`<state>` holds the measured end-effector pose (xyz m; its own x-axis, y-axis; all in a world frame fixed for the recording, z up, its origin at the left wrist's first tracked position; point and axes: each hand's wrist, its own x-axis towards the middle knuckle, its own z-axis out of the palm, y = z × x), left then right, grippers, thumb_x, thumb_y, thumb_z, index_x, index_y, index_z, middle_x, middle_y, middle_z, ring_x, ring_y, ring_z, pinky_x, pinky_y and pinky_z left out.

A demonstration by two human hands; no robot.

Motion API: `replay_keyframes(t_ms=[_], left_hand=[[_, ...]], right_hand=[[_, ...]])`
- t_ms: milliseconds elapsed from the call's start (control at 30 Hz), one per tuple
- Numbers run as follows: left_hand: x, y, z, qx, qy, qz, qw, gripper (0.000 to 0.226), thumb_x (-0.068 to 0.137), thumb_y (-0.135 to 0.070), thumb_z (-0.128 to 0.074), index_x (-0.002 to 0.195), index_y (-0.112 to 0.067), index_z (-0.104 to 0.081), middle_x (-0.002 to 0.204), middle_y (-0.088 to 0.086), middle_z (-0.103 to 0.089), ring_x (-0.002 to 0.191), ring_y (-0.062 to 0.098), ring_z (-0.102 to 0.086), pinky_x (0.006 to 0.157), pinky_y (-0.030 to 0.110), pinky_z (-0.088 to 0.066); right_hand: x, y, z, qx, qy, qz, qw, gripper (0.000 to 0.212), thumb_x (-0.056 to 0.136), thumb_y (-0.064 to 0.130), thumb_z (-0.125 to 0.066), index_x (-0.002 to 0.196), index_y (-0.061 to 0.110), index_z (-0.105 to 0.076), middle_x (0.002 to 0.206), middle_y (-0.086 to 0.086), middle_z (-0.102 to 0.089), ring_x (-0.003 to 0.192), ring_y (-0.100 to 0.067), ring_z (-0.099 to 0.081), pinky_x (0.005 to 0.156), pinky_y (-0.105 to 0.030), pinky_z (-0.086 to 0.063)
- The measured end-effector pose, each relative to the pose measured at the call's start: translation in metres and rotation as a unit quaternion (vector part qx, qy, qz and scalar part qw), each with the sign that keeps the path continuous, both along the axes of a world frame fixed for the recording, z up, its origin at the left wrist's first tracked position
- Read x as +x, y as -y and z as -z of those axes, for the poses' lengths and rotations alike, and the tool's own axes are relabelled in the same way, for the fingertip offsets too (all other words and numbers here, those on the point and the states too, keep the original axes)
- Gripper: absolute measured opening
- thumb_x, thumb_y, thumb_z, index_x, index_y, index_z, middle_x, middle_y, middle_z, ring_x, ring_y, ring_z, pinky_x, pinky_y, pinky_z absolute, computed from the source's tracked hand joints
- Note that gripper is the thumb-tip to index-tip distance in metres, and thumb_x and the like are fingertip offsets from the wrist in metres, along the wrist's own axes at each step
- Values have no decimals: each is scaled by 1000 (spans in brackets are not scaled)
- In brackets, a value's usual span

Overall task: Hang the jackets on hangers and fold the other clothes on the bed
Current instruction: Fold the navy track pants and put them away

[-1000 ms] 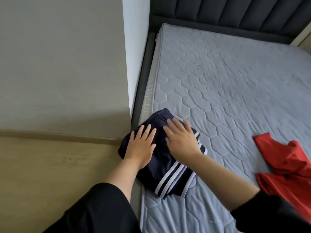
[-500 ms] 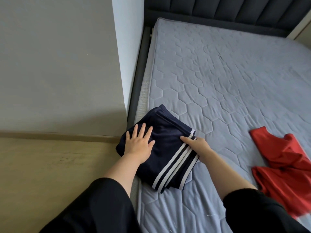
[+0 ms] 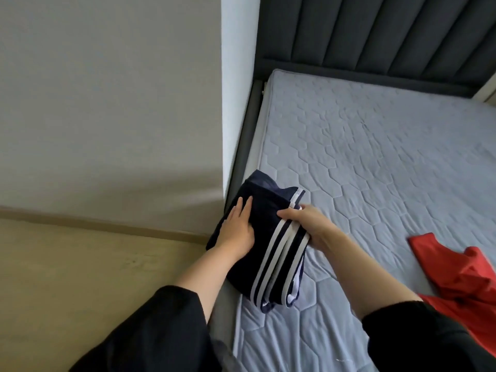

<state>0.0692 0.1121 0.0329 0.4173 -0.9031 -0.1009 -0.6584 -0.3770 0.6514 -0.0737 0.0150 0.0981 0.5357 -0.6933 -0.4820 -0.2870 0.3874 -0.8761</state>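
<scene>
A folded navy garment with white side stripes (image 3: 265, 218) lies at the left edge of the grey quilted mattress (image 3: 375, 170). My left hand (image 3: 237, 229) lies flat on its dark left half, fingers straight. My right hand (image 3: 308, 224) grips the striped right edge, thumb on top and fingers tucked under the fold. That edge is raised a little off the mattress. A crumpled red garment (image 3: 461, 275) lies on the mattress at the right, partly cut off by the frame.
A dark padded headboard (image 3: 375, 36) stands at the far end of the bed. A grey wall (image 3: 107, 103) and a white corner post (image 3: 239, 89) close in on the left, with light wooden floor (image 3: 80, 277) below.
My right hand slid from on top of the garment to its striped right edge and took hold of it. My left hand stayed flat on the left half.
</scene>
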Motion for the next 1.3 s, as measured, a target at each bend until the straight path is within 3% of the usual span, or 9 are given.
replay_keyframes(t_ms=[267,467,600,800,900,967,1067,1233,1300], left_hand=[[117,-98,-74,-65,162,-67,982,81,92,-19,-57,153,-17,-5,161,5,0,146,23,-13,117,38,-18],[259,-192,-102,35,282,-57,957,102,78,-36,-72,152,-23,-4,161,-3,-3,147,17,1,119,41,-9],[370,-245,-105,158,179,-75,968,102,56,-49,-82,142,-34,-29,145,-14,-39,147,21,-5,117,44,-13],[455,-332,-157,268,100,-77,955,109,59,-47,-84,148,-34,-23,151,-13,-33,147,22,0,119,45,-7],[466,-365,-241,257,63,-91,960,100,69,-36,-82,149,-31,-24,156,-7,-25,147,22,0,119,36,-8],[474,-388,-301,255,20,-138,957,77,73,-30,-79,141,-27,-42,150,-1,-36,143,23,-23,110,33,-26],[482,-422,-398,247,0,-190,950,32,72,-24,-75,100,-24,-60,99,-5,-62,99,19,-59,76,24,-46],[483,-486,-549,286,17,-268,920,28,74,-21,-71,98,-8,-66,96,4,-65,90,19,-61,80,30,-51],[485,-515,-592,294,29,-299,907,31,73,-21,-69,99,-5,-65,96,6,-66,89,20,-62,74,28,-49]], right_hand=[[122,-64,-59,-156,9,-145,977,18,76,-5,-68,84,11,-69,73,-6,-71,62,-17,-68,59,-25,-55],[271,-133,-62,-219,8,-290,932,21,73,-1,-69,92,7,-71,79,-4,-68,72,-17,-65,73,-27,-54],[387,-183,-65,-232,6,-423,876,35,57,12,-69,91,8,-71,83,-8,-69,77,-19,-64,79,-35,-53],[493,-250,-121,-247,13,-542,803,24,67,-1,-72,81,19,-72,79,1,-67,75,-11,-61,77,-26,-49],[524,-275,-188,-242,19,-577,780,30,70,-10,-69,82,18,-73,77,2,-69,72,-7,-63,73,-19,-51],[543,-290,-246,-246,28,-596,764,31,71,-9,-68,84,19,-73,77,5,-70,71,-3,-64,70,-13,-50],[569,-318,-339,-266,47,-616,740,26,74,-4,-68,90,15,-73,75,10,-68,68,2,-62,62,-6,-46],[607,-380,-469,-321,34,-676,663,14,76,4,-64,91,3,-65,77,-1,-62,72,-14,-58,61,-13,-44],[621,-410,-513,-343,46,-691,634,32,77,5,-66,108,11,-62,91,0,-65,86,-17,-62,69,-13,-46]])
